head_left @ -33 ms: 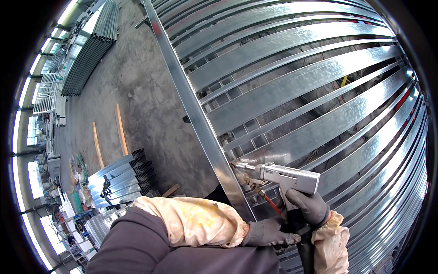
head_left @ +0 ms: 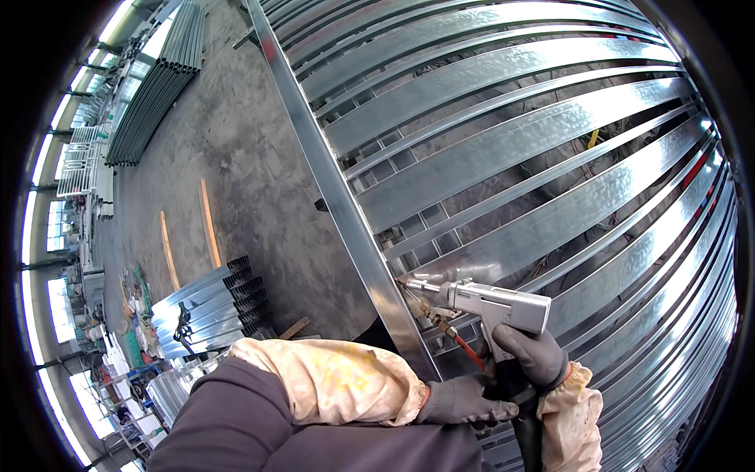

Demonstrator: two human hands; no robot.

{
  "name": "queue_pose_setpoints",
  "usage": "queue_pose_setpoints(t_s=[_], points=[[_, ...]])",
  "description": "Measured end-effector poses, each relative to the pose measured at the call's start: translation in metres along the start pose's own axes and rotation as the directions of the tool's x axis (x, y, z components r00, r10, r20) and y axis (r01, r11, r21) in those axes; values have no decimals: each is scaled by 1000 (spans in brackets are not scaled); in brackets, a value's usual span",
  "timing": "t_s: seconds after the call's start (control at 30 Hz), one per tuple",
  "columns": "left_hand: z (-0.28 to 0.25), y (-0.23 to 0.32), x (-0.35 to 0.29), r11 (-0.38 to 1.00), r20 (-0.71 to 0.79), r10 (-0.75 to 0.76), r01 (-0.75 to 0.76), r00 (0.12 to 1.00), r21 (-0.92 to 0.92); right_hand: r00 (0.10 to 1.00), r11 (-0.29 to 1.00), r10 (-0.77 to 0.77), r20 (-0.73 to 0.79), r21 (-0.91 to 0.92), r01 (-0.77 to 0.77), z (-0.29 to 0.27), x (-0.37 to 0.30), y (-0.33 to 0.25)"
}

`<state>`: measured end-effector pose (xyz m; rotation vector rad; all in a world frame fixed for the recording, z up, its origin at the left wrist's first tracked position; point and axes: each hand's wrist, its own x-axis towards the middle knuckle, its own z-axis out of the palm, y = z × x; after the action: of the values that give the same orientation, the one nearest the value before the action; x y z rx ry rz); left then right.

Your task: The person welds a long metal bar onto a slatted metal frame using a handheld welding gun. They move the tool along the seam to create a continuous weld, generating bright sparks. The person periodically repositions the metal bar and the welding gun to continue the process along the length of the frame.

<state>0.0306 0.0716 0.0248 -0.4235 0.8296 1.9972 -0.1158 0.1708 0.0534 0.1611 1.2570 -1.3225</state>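
Gun-shaped tool (head_left: 511, 307) in right hand (head_left: 538, 359)

Gloved left hand (head_left: 462, 400) curls close beside right hand (head_left: 535, 358).

Grey mottled floor (head_left: 259, 173); two wooden strips (head_left: 209, 224) lying on it.

No txt, nos. or signs I can read: can't make out any lettering on the silver, pistol-shaped metal tool (head_left: 515, 307) I've got, nor on the broad, flat, shiny steel bars (head_left: 487, 167), the long grey steel rail (head_left: 334, 189), or the stacked shiny metal lengths (head_left: 208, 307) on my L.
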Motion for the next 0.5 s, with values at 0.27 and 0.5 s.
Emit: queue_pose_setpoints(t_s=[0.27, 0.5], points=[[6, 34, -16, 978, -43, -120, 126, 992, 166, 999, 999, -30, -36, -43, 29, -5, 0, 8], [0, 3, -3, 987, 59, 113, -119, 992, 107, 1000, 999, -15, -22, -35, 14, -3, -2, 6]])
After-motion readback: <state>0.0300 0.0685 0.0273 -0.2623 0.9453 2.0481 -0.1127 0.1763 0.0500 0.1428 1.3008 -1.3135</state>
